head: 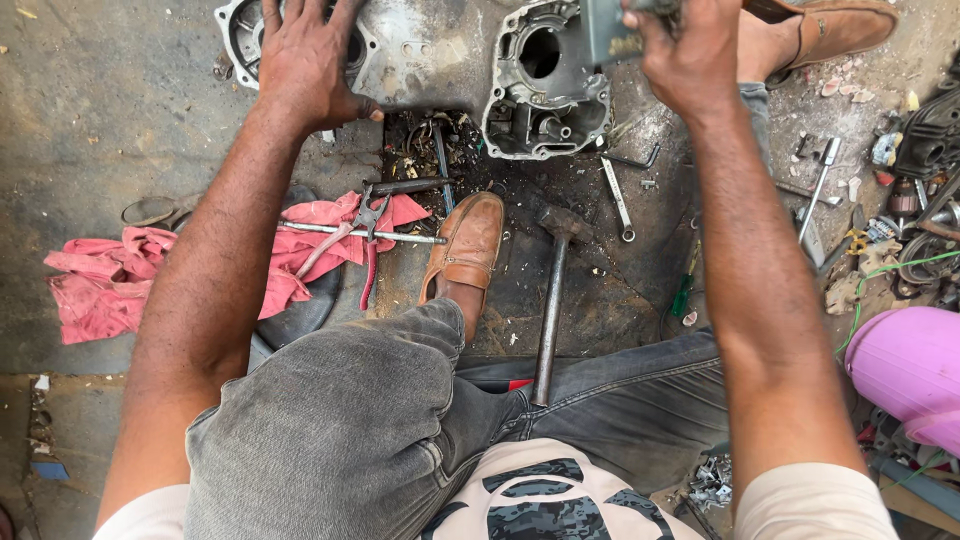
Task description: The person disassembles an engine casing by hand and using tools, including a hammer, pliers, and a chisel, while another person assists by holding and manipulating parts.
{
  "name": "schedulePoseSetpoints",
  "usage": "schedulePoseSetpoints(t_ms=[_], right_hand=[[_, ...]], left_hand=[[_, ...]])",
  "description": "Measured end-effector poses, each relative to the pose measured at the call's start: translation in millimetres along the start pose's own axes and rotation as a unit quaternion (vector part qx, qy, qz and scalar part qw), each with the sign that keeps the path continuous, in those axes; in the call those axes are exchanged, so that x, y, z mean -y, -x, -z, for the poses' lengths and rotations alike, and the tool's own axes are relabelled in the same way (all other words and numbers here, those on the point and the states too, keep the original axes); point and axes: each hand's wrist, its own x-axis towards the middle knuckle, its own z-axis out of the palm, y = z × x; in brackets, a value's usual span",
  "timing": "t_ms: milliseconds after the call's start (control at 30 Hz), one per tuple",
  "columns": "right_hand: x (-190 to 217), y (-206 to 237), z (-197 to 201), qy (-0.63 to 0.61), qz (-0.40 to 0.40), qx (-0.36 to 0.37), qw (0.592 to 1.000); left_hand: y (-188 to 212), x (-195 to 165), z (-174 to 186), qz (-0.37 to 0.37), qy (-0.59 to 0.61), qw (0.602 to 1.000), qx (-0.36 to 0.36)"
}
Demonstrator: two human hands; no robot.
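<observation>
1. Left hand lies flat on the grey metal engine casing, fingers spread, palm pressing down on its left end over a round opening; nothing pinched
2. Right hand is closed around a dark flat metal part at the top edge of the view, just right of the casing; fingers wrapped tight, but the part is cut off by the frame so its shape is unclear
3. Casing sits on the oily ground at top centre, lying across, open cavity with a round bore facing up on its right end
4. Left foot in a tan leather shoe is planted just below the casing; the other tan shoe is at top right, near the right hand
5. Hammer lies beside the near shoe, head towards the casing, handle running back to the lap
6. Pink rag is spread on the floor at left, with pliers and a long thin rod lying on its right end
7. Spanner lies below the casing's right end; a green-handled screwdriver lies near it
8. Loose tools and engine parts are heaped at right, next to a pink plastic container
</observation>
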Motion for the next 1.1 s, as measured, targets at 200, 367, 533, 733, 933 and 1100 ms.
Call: schedulePoseSetpoints(t_ms=[200, 367, 533, 733, 933, 1100], right_hand=[[14, 50, 60, 0.039, -0.086, 0.061, 0.994], [31, 116, 108, -0.12, -0.22, -0.056, 0.967], [77, 188, 115, -0.354, -0.271, -0.264, 0.855], [105, 241, 74, -0.645, -0.424, -0.4, 0.494], [89, 262, 42, -0.63, -0.518, -0.37, 0.445], [77, 275, 17, -0.641, -0.458, -0.351, 0.507]], left_hand=[[6, -3, 12, -0.019, 0.0, 0.999, -0.028], [9, -1, 15, -0.014, -0.001, 1.0, -0.011], [7, -16, 21, -0.018, -0.034, 0.999, -0.018], [47, -98, 9, -0.107, 0.007, 0.993, -0.051], [31, -177, -13, -0.177, -0.07, 0.982, 0.004], [9, -211, -21, -0.182, -0.164, 0.967, -0.071]])
